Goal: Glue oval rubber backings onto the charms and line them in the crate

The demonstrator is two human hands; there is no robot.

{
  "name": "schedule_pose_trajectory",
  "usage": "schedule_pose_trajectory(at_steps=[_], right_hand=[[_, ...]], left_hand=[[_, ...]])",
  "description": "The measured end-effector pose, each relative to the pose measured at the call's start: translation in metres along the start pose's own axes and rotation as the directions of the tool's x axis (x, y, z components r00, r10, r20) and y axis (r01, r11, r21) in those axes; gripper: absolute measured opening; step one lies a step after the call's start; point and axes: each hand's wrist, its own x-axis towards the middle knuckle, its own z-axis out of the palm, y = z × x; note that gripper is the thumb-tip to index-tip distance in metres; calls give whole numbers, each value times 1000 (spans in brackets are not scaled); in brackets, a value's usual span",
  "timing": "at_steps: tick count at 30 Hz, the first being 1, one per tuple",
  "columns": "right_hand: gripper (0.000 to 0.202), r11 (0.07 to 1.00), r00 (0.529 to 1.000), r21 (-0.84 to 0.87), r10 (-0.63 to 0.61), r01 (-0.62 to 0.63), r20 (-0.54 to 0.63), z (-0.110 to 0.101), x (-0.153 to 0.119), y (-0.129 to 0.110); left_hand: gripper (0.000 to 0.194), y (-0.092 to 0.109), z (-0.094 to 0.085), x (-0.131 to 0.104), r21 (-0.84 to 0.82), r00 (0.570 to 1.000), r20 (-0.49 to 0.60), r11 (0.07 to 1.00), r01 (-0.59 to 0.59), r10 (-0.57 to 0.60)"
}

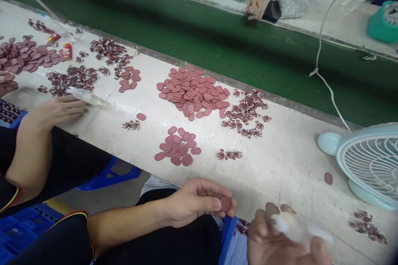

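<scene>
Between thumb and fingers, my left hand (pixel 202 201) pinches a reddish-brown oval disc (pixel 226 203) just over the table's near edge. My right hand (pixel 276 236) is wrapped round a translucent squeeze bottle (pixel 306 228), its tip pointing left toward the disc but apart from it; the bottle is somewhat blurred. Beyond my left hand lies a small group of similar discs (pixel 178 145), with a larger heap of discs (pixel 192 91) farther back. Small brown-and-white parts (pixel 230 155) sit in a short row, and a pile of the same parts (pixel 247 114) lies behind them.
A pale blue fan (pixel 370 161) stands at the right, near a lone disc (pixel 328 178) and more small parts (pixel 368 227). At left, a co-worker's hand (pixel 57 112) rests by another bottle (pixel 85 96). A green belt (pixel 217 41) runs behind the table. Below is a blue crate (pixel 228 236).
</scene>
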Motion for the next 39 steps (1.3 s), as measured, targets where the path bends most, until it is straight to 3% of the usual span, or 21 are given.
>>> schedule_pose_trajectory(at_steps=[1,2,3,4,5,7,8,9,10,11,12,13,14,15,18,20,23,27,29,34,39], right_hand=[[42,959,996,269,93,-88,-5,-5,10,-1],[37,793,979,579,194,-189,54,-10,20,-1],[34,509,952,814,258,-281,167,-16,30,1],[32,208,924,917,255,-339,284,-23,39,5],[29,-15,909,929,199,-371,366,-28,45,10],[22,-233,892,879,80,-417,444,-35,51,20],[21,-235,899,879,46,-414,435,-35,49,24],[22,-128,917,912,39,-389,396,-32,46,26],[22,123,941,933,43,-338,335,-27,42,27],[23,487,969,842,41,-233,244,-20,38,26],[24,818,990,569,3,-83,140,-11,37,24],[24,978,996,205,-60,46,62,-1,37,21],[24,978,991,-156,-131,135,36,10,41,18],[26,885,980,-422,-184,196,69,20,48,16],[38,515,937,-782,-189,350,295,42,80,11],[45,338,913,-848,-127,407,388,48,99,10],[45,279,923,-880,-89,383,374,43,113,8],[32,211,954,-931,-87,298,285,22,103,-5],[32,253,965,-932,-91,261,245,16,86,-15],[35,784,994,-621,73,-10,76,32,20,-31],[32,907,991,-414,113,-71,77,64,-14,-30]], left_hand=[[35,0,0,0,-6,1000,6,1000,-7,8],[35,1,-1,-1,-11,1000,8,1000,-15,15],[34,1,-2,-1,-14,1000,9,1000,-19,19],[33,2,-3,-2,-13,1000,7,1000,-20,20],[32,3,-5,-2,-12,1000,1,1000,-21,21],[30,5,-9,-3,-9,1000,-17,1000,-23,23],[30,7,-11,-4,-8,999,-29,1000,-26,26],[30,9,-13,-4,-7,999,-42,1000,-30,29],[30,11,-14,-4,-6,998,-55,999,-35,35],[30,13,-16,-4,-6,997,-68,999,-41,41],[31,15,-17,-4,-5,996,-79,999,-48,47],[31,17,-17,-4,-4,995,-87,998,-55,54],[32,19,-18,-5,-4,994,-92,998,-61,61],[32,21,-18,-5,-2,993,-94,998,-67,67],[32,24,-17,-8,6,992,-98,997,-82,82],[31,25,-17,-10,7,991,-98,996,-88,88],[30,25,-19,-12,8,991,-93,995,-96,96],[27,23,-22,-11,-5,989,-106,995,-101,99],[28,21,-22,-10,-14,990,-102,995,-95,93],[33,16,-17,-5,46,993,-57,994,-99,102],[33,11,-16,-2,114,993,37,986,-118,115]])
